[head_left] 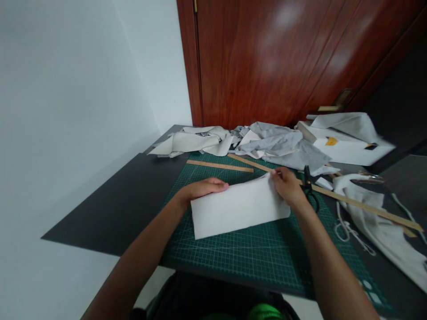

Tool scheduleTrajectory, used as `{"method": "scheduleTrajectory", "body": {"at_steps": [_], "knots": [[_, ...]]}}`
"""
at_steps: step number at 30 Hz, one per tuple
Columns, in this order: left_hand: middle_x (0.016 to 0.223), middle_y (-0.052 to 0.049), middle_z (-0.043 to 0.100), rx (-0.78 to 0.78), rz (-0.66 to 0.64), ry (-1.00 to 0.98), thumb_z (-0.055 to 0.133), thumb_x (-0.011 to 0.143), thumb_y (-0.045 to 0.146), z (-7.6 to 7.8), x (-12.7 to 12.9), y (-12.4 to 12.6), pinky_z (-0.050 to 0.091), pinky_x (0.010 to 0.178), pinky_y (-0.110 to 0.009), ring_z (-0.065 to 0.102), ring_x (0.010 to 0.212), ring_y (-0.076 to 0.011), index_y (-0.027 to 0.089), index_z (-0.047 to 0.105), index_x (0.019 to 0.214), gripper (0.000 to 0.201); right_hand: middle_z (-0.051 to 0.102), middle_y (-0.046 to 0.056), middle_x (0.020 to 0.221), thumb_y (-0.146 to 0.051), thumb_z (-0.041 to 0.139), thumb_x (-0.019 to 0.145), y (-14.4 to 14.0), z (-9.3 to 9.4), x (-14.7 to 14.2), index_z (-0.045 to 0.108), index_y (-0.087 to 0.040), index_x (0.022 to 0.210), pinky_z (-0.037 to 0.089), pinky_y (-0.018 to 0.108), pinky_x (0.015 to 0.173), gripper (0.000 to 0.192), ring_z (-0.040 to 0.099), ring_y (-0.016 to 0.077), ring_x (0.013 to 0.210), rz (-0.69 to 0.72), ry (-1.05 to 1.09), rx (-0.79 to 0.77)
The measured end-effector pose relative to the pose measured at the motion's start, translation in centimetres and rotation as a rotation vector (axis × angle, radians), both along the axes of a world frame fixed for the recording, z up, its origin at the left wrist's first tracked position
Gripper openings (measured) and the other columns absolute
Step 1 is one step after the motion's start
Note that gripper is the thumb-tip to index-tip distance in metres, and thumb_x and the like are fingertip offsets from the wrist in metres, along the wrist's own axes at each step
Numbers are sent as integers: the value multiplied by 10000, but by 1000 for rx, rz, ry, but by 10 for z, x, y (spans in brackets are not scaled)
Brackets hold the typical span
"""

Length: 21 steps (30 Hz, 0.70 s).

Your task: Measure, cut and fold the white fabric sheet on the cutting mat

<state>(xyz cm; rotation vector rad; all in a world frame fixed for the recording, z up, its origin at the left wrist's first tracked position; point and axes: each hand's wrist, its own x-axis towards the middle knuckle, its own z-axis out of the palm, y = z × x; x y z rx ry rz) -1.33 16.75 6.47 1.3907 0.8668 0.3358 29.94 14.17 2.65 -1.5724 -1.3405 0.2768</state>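
A white rectangular piece of fabric (233, 209) lies on a green cutting mat (253, 253). My left hand (203, 187) rests flat on the fabric's far left edge, fingers together. My right hand (287, 186) pinches the fabric's far right corner between thumb and fingers. Black scissors (309, 186) lie just right of my right hand.
Two wooden rulers lie on the mat: a short one (220, 166) beyond my left hand and a long one (353, 202) running to the right. Crumpled grey and white cloth (267, 142) is piled at the back, more fabric (380, 231) at right. A wooden door (283, 58) stands behind.
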Motion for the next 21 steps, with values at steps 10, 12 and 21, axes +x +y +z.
{"method": "scheduleTrajectory", "body": {"at_steps": [10, 12, 21], "knots": [[850, -10, 689, 722, -79, 529, 836, 635, 440, -25, -5, 15, 426, 704, -259, 610, 823, -206, 213, 722, 774, 290, 603, 13, 668, -399, 558, 804, 15, -30, 16, 585, -235, 736, 425, 363, 688, 180, 538, 208, 671, 45, -41, -86], [928, -43, 691, 843, 34, 649, 821, 683, 415, -27, -7, 15, 441, 770, -282, 615, 924, -243, 216, 716, 786, 247, 593, 7, 655, -403, 559, 797, 16, -31, 18, 586, -233, 726, 422, 361, 685, 185, 527, 205, 662, 56, -34, -93], [1058, -71, 702, 849, 299, 738, 790, 778, 363, -33, -16, 31, 445, 913, -352, 624, 1061, -289, 213, 705, 862, 192, 588, 16, 679, -442, 609, 732, 18, -38, 19, 577, -238, 709, 409, 364, 693, 209, 525, 216, 709, 6, 87, -79]]}}
